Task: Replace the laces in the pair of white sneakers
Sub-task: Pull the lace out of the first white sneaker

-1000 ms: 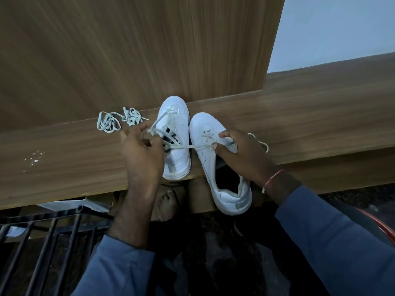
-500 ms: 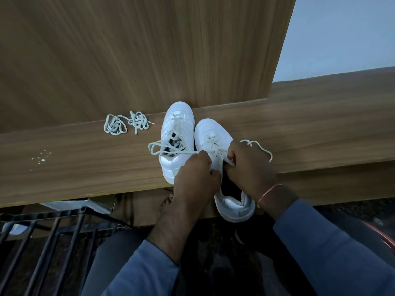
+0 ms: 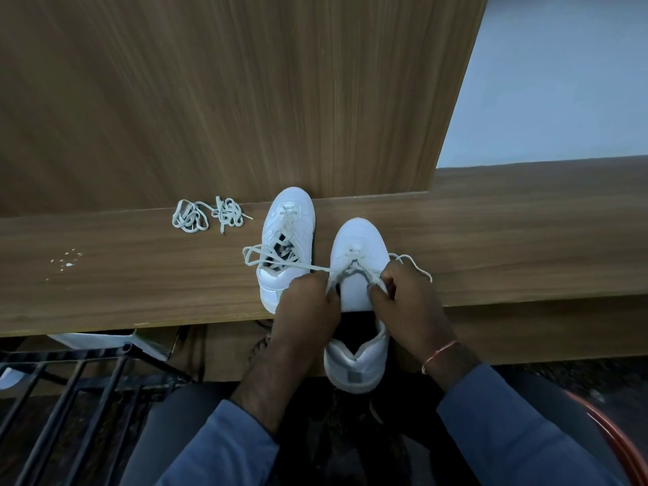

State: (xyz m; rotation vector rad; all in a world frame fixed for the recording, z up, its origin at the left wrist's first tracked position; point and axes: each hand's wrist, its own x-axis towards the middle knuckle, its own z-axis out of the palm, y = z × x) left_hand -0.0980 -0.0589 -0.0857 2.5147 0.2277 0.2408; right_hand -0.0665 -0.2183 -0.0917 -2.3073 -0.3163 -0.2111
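Both my hands are busy with one lace (image 3: 287, 269). My left hand (image 3: 308, 306) is curled tight and pinches the lace on the left side of the nearer sneaker (image 3: 357, 240). My right hand (image 3: 412, 310) pinches the same lace on the right side. The two hands are close, with the tongue of the shoe between them.

The nearer sneaker sits on the wooden worktop (image 3: 526, 240), and its heel hangs over the front edge. The other sneaker (image 3: 291, 215) stands just beside it on the left, all on the worktop. One end of the lace lies in a loop over this shoe. The other end curls on the worktop past my right hand.

A little pile of loose laces (image 3: 207, 215) lies further left.
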